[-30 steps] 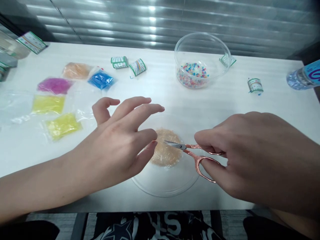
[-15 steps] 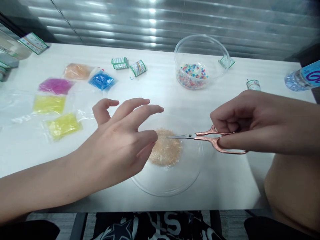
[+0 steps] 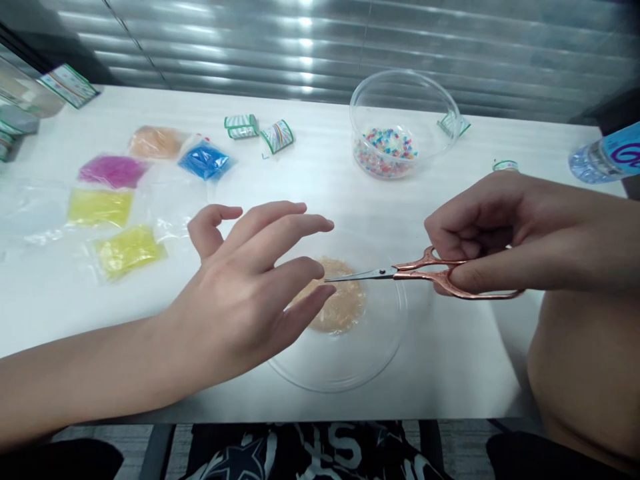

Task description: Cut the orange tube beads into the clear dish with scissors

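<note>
My right hand [image 3: 500,233] grips small scissors [image 3: 383,273] with copper-coloured handles, the thumb and fingers at the loops. Their thin silver blades are together and point left. My left hand [image 3: 250,280] is open, palm down, with the fingers spread. The scissor tips lie at the small gap between its thumb and index finger; whether they touch the skin I cannot tell. Below both hands a clear round bowl [image 3: 385,370] stands on the table, with a mass of tan beads [image 3: 345,310] in it, partly covered by my left hand.
Packets of yellow [image 3: 129,251], purple [image 3: 113,171], orange [image 3: 156,142] and blue [image 3: 204,160] beads lie on the left. Another clear bowl [image 3: 357,107] with multicoloured beads stands behind. Small printed wrappers [image 3: 277,136] lie along the back. A bottle [image 3: 600,157] lies far right.
The scissor tips have moved slightly left, to between my left thumb and index finger. My left thumb has stretched out from a pinch against the index finger. My right hand has shifted on the handles.
</note>
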{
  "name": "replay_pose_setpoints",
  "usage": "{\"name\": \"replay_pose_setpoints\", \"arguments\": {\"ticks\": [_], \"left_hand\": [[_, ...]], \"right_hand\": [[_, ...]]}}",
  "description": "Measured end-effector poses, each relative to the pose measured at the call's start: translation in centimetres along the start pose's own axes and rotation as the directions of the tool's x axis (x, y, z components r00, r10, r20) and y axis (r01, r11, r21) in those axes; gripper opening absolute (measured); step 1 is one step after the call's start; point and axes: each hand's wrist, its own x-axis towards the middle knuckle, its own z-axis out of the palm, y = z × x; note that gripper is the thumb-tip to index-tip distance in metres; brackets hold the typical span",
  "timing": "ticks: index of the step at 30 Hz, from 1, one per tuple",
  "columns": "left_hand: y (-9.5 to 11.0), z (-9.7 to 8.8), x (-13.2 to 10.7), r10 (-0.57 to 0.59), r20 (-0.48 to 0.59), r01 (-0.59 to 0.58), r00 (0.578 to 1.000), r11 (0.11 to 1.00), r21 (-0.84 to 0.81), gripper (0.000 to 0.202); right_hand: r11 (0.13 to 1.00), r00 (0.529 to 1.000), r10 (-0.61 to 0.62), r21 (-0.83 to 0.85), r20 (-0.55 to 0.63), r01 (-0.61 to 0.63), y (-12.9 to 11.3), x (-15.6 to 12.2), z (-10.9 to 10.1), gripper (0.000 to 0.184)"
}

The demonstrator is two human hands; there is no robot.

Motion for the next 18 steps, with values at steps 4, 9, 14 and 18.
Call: {"name": "replay_pose_setpoints", "arguments": {"ticks": [4,9,14,18], "left_hand": [[0.15,-0.01,-0.20,0.022,-0.030,-0.022,0.999,1.000,0.003,0.008],[0.24,-0.12,-0.26,0.025,-0.049,-0.024,0.999,1.000,0.002,0.009],[0.20,-0.21,0.16,0.068,-0.053,-0.068,0.996,0.998,0.004,0.007],[0.13,-0.48,0.55,0.076,-0.038,-0.076,0.996,0.997,-0.006,0.008]], "right_hand": [[0.999,1.000,-0.007,-0.035,-0.017,0.006,0.18,0.01,0.13,0.031],[0.998,0.999,0.047,-0.048,-0.003,-0.047,-0.02,-0.09,0.51,0.031],[1.000,1.000,0.002,-0.003,-0.008,-0.002,-0.02,0.27,0.51,0.031],[0.998,0.999,-0.029,0.062,0.026,0.028,0.21,0.47,0.19,0.031]]}}
